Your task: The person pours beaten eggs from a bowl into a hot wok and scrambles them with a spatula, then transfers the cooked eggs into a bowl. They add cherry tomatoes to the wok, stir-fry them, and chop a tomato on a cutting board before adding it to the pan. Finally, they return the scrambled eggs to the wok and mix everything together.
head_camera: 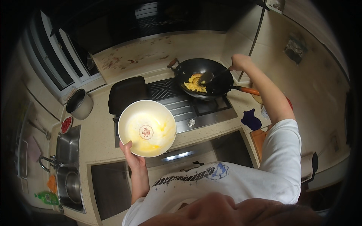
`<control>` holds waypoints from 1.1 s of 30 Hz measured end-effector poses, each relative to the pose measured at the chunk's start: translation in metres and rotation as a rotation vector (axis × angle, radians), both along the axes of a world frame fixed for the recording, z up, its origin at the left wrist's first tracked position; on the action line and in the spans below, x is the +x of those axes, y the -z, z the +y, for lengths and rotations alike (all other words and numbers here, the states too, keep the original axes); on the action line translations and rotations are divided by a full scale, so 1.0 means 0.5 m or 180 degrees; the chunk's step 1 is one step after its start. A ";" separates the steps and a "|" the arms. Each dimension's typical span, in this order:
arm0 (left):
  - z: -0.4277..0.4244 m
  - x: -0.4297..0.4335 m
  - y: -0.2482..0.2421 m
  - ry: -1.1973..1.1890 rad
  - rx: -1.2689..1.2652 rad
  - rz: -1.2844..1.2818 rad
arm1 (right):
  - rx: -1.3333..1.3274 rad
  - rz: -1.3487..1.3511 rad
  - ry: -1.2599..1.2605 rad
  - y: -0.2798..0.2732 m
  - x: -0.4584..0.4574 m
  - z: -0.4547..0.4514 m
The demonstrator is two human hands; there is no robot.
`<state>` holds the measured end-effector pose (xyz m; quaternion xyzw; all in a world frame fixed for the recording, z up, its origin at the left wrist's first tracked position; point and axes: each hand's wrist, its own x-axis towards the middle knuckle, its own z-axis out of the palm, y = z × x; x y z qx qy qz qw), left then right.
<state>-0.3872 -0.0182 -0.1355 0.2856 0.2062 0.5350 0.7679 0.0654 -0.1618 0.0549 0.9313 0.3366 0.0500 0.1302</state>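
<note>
My left hand (131,154) grips the rim of a white bowl (135,118), thumb over the edge. Streaks of yellow egg coat the inside of the bowl, which has a red mark on its bottom. My right hand (240,62) is closed around the handle of a dark ladle or spatula (219,75). The tool's head rests in a black wok (208,89) on the gas hob (183,121), touching pieces of scrambled egg (195,84). Toward the right, the wok's orange-brown handle (244,89) passes beneath my forearm. A smaller side handle (172,63) sticks out at the far left.
Left of the wok lies a black griddle pan (127,91). Further left are a metal pot (79,104), a dish of red fruit (66,125) and a double sink (68,149) with a faucet (46,162). On the right counter are a dark blue cloth (251,119) and a wooden cutting board (258,139).
</note>
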 end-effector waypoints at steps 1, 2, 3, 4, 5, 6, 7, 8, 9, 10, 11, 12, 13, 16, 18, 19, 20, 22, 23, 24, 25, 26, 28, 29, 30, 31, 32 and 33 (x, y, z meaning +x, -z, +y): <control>0.000 0.002 0.002 0.0034 -0.0034 -0.0029 | -0.0106 -0.0005 -0.0127 -0.005 0.004 -0.003; 0.000 0.003 0.005 0.0070 -0.0075 -0.0058 | -0.0210 0.0209 -0.0093 -0.009 0.010 -0.007; -0.001 0.002 0.007 0.0090 -0.0116 -0.0068 | -0.0318 0.0458 -0.0112 -0.014 0.020 -0.010; -0.001 0.002 0.010 0.0115 -0.0165 -0.0078 | -0.0421 0.0652 -0.0125 -0.013 0.028 -0.012; -0.002 0.002 0.013 0.0151 -0.0200 -0.0109 | -0.0356 0.0857 -0.0143 -0.003 0.035 -0.012; -0.004 0.003 0.015 0.0143 -0.0221 -0.0100 | -0.0282 0.1006 -0.0153 0.013 0.040 -0.009; -0.005 0.004 0.018 0.0150 -0.0227 -0.0111 | -0.0205 0.1157 -0.0160 0.031 0.046 -0.006; -0.007 0.006 0.019 0.0162 -0.0231 -0.0121 | 0.0028 0.1443 -0.0077 0.055 0.048 0.002; -0.010 0.008 0.020 0.0158 -0.0251 -0.0104 | 0.0151 0.1392 -0.0160 0.075 0.053 0.015; -0.013 0.011 0.020 0.0152 -0.0264 -0.0089 | 0.0279 0.1338 -0.0245 0.095 0.056 0.028; -0.016 0.013 0.018 0.0146 -0.0273 -0.0069 | 0.0350 0.1288 -0.0327 0.113 0.058 0.038; -0.019 0.014 0.015 0.0206 -0.0355 -0.0076 | 0.0390 0.1265 -0.0271 0.116 0.066 0.050; -0.023 0.014 0.013 0.0264 -0.0445 -0.0078 | 0.0543 0.1331 -0.0275 0.112 0.073 0.051; -0.036 0.015 0.007 0.0329 -0.0532 -0.0013 | 0.0650 0.1314 -0.0117 0.077 0.083 0.036; -0.041 0.019 0.005 0.0365 -0.0526 0.0022 | 0.0250 0.1058 -0.0274 0.043 0.077 0.011; -0.041 0.020 0.005 0.0391 -0.0520 0.0029 | 0.0048 0.0900 -0.0347 0.028 0.072 0.000; -0.042 0.021 0.005 0.0443 -0.0474 0.0009 | -0.0121 0.0860 -0.0228 0.018 0.067 -0.009; -0.042 0.024 0.004 0.0434 -0.0560 0.0029 | -0.0398 0.0723 -0.0103 0.012 0.065 -0.025; -0.043 0.025 0.003 0.0465 -0.0577 0.0016 | -0.0504 0.0667 -0.0109 0.016 0.069 -0.032; -0.043 0.027 0.002 0.0473 -0.0586 0.0025 | -0.0493 0.0603 -0.0108 0.029 0.073 -0.038; -0.045 0.030 0.000 0.0493 -0.0586 0.0021 | -0.0399 0.0623 -0.0044 0.049 0.080 -0.040; -0.047 0.033 -0.003 0.0526 -0.0580 0.0000 | -0.0296 0.0613 0.0007 0.076 0.086 -0.039; -0.051 0.041 -0.011 0.0546 -0.0557 -0.0010 | 0.0056 0.0661 -0.0039 0.142 0.094 -0.030; -0.053 0.045 -0.017 0.0596 -0.0516 -0.0041 | 0.0301 0.0722 -0.0136 0.180 0.092 -0.025; -0.055 0.050 -0.023 0.0588 -0.0504 -0.0001 | 0.0446 0.0669 -0.0302 0.218 0.084 -0.019; -0.057 0.056 -0.031 0.0603 -0.0457 0.0024 | 0.0501 0.0612 -0.0348 0.246 0.079 -0.013; -0.057 0.061 -0.040 0.0621 -0.0430 0.0076 | 0.0524 0.1198 -0.0148 0.257 0.085 -0.004; -0.057 0.065 -0.049 0.0664 -0.0368 0.0106 | 0.0642 0.1081 -0.0122 0.268 0.086 0.000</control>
